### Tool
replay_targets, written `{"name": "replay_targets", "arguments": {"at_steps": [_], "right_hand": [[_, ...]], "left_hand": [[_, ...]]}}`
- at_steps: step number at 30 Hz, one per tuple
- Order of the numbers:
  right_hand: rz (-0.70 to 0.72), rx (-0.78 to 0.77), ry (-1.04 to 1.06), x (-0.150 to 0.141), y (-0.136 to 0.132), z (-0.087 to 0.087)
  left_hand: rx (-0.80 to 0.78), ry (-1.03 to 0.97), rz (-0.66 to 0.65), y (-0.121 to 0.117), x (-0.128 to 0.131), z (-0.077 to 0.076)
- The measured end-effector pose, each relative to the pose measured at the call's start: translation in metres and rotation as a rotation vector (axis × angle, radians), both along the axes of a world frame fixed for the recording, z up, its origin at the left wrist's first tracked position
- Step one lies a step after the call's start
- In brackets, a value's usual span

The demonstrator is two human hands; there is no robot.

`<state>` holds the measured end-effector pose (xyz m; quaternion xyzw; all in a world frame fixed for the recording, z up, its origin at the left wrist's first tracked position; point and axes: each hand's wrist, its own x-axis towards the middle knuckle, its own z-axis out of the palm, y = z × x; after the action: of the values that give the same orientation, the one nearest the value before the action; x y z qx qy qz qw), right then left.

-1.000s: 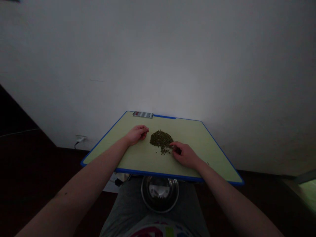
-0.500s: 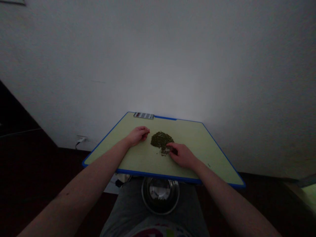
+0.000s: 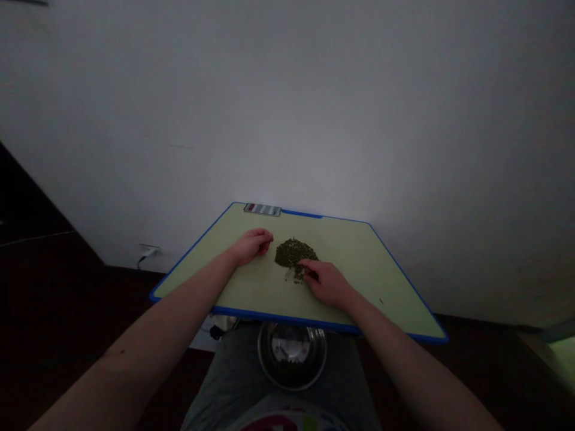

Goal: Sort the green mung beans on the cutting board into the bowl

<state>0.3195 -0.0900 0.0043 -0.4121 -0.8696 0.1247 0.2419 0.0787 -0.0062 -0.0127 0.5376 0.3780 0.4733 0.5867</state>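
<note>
A heap of small green-brown grains that look like mung beans [image 3: 293,249] lies on the pale board [image 3: 256,290] of a small blue-edged table. My right hand [image 3: 328,283] is at the near right side of the heap, its index finger touching loose grains and its thumb apart from that finger. Left of the heap, my left hand [image 3: 253,245] rests near the board with its fingers curled and pressed together; whatever they may hold is hidden. On my lap sits a shiny metal bowl [image 3: 317,353] with some dark grains at the bottom.
A phone [image 3: 263,209] lies at the table's far left edge. A small dark sliver [image 3: 381,300] is on the board at the right. Behind the table rises a pale wall [image 3: 287,108] with a plugged-in socket [image 3: 149,251] low on the left.
My right hand has shifted slightly left, its fingertips now in the loose grains at the heap's near side. My left hand has hardly moved.
</note>
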Motion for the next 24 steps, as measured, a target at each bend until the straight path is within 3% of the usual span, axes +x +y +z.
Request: {"name": "replay_targets", "arguments": {"at_steps": [10, 24], "right_hand": [[0.052, -0.06, 0.027, 0.004, -0.008, 0.001], [-0.03, -0.169, 0.029, 0.03, -0.031, -0.001]], "left_hand": [[0.011, 0.006, 0.02, -0.001, 0.001, 0.001], [-0.001, 0.01, 0.008, -0.001, 0.0, 0.001]]}}
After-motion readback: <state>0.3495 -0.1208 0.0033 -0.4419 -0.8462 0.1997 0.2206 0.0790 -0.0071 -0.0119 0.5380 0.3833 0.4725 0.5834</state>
